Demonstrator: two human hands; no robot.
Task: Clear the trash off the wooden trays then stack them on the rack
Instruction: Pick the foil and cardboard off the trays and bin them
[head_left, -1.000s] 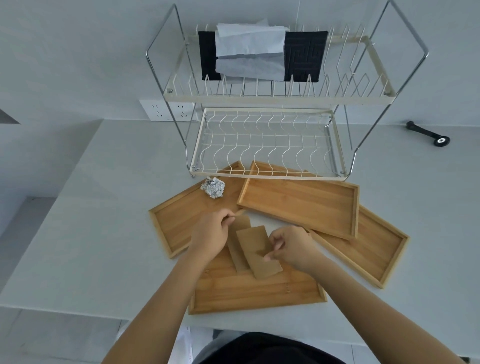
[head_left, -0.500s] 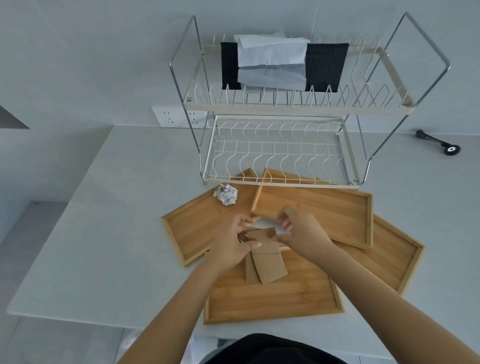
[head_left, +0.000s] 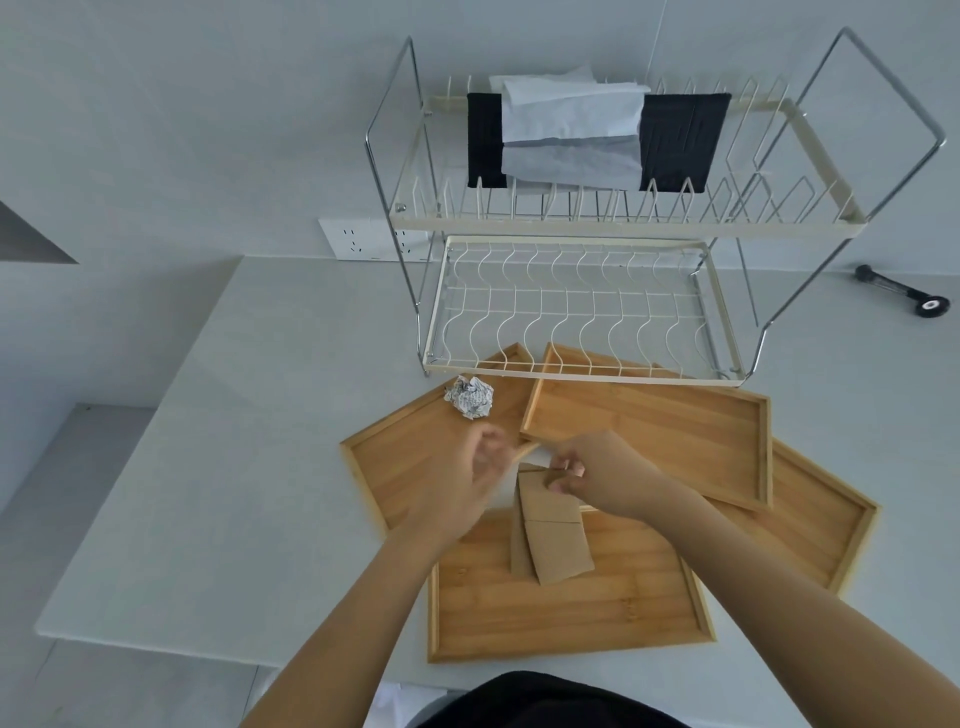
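We see four wooden trays fanned out on the white counter, in front of the rack. The near tray holds two brown cardboard pieces, which lie overlapped and reach past its far rim. The left tray holds a paper ball, crumpled and printed, near its far corner. The far tray holds nothing, and its back edge goes under the lower shelf of the rack. The right tray lies partly under the far tray; the part we can see is bare.

The right hand pinches the far end of the cardboard between thumb and fingertips. The left hand is just beside it, with fingers loosely spread; it is blurred, so we cannot tell if it touches the cardboard.

The lower shelf of the rack holds nothing. On the upper shelf a black cloth stands among the wires, with white paper in front of it. A small black tool lies on the counter to the right of the rack, well apart from the trays.
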